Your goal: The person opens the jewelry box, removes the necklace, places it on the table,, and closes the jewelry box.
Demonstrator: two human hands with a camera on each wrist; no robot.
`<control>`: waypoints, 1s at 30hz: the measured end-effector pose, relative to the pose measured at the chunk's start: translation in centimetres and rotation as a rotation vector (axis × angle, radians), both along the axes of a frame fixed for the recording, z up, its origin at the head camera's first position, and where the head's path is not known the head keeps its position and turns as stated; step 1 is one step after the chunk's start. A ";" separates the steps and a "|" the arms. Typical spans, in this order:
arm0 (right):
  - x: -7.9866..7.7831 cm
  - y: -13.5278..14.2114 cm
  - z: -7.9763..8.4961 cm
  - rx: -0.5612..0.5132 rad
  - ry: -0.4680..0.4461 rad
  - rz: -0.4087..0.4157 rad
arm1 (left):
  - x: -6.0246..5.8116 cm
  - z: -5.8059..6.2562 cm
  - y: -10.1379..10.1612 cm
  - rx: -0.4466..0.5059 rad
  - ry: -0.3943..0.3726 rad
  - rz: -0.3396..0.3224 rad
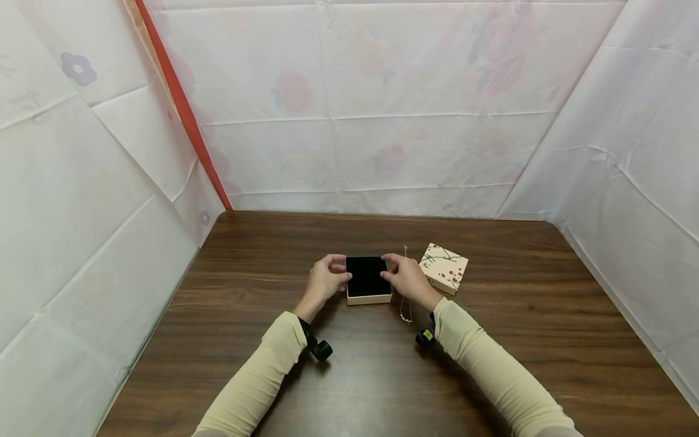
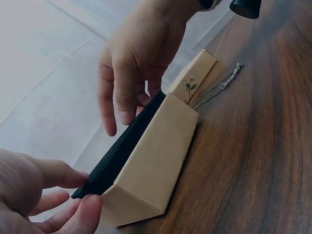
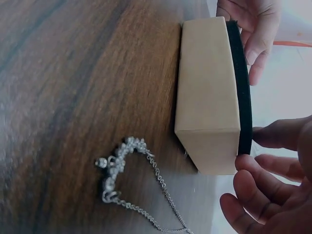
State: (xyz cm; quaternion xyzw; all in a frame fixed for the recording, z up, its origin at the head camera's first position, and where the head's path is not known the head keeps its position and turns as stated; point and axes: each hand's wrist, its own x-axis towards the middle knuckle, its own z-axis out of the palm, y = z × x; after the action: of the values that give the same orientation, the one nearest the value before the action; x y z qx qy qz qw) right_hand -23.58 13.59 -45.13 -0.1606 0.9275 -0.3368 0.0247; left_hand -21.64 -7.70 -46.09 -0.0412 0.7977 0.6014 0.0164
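Observation:
A small cream box (image 1: 368, 300) sits on the table with a black velvety pad (image 1: 366, 276) in its top. In the right wrist view the pad's edge (image 3: 240, 83) stands above the box rim. My left hand (image 1: 324, 279) pinches the pad at the left side, the thumb close against the box corner. On the opposite side, my right hand (image 1: 406, 279) has its thumb and a finger about the pad's edge, other fingers loosely bent. A silver chain with a beaded charm section (image 3: 114, 168) lies to the right of the box, partly hidden by the right hand in the head view.
A cream lid (image 1: 445, 267) with a red blossom and branch print lies right of the box, behind the right hand. Brown wood-grain tabletop (image 1: 246, 273) surrounds them. White patterned sheets (image 1: 355, 152) hang along the back and both sides.

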 end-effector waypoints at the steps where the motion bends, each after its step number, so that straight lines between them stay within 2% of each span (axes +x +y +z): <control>1: 0.0 0.0 0.0 0.010 0.005 0.005 | 0.0 0.0 0.0 -0.043 0.019 -0.007; 7: 0.6 -0.1 0.3 0.088 0.020 0.048 | 0.3 0.0 0.0 -0.336 0.135 -0.069; 10: 1.0 -0.1 0.7 0.123 0.031 0.060 | 0.6 0.2 0.0 -0.413 0.173 -0.105; 17: 1.3 -0.1 0.8 0.135 0.071 0.090 | 0.8 0.1 0.0 -0.537 0.276 -0.208; 23: 1.3 0.0 0.5 0.167 0.123 0.169 | 0.8 0.0 -0.1 -0.559 0.272 -0.259; 30: 1.2 0.1 0.2 0.206 0.145 0.196 | 0.7 -0.1 -0.3 -0.610 0.259 -0.306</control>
State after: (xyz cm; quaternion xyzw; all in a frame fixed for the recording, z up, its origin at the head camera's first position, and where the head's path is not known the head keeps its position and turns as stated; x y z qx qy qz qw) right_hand -22.36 13.65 -44.94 -0.2707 0.9364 -0.2233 0.0070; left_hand -20.94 -7.97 -46.20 0.1522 0.9328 0.3267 -0.0082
